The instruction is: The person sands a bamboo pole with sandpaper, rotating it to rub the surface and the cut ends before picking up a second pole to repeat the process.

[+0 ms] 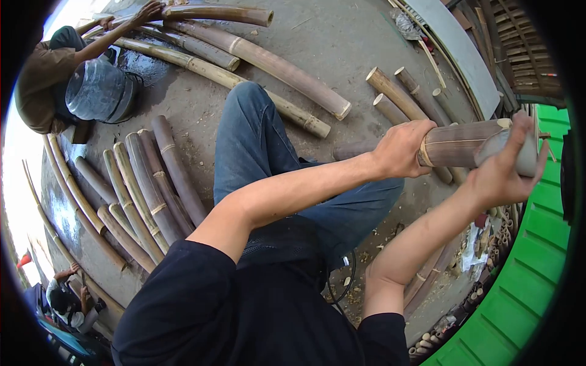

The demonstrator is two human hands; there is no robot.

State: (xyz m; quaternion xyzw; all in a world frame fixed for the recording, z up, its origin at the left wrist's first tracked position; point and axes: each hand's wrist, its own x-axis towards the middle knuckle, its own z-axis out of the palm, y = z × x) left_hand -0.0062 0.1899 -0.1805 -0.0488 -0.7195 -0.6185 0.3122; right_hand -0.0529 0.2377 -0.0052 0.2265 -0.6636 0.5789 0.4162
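Observation:
My left hand (406,147) is wrapped round a thick brown bamboo pole (458,145), close to one of its node rings. At the pole's far right end, my right hand (503,166) presses a light grey pad or cloth (526,154) against the bamboo. Its fingers curve round that end; what the grey piece is made of is not clear. The pole lies roughly level across the right of the head view, in front of my bent knee. Part of it behind my left hand is hidden.
Bamboo lengths lie at left (155,183), at top (262,67) and at upper right (397,91). A person (46,79) sits beside a clear water jug (94,91); another person (67,299) holds a pole lower left. Green ribbed metal (513,305) borders the right.

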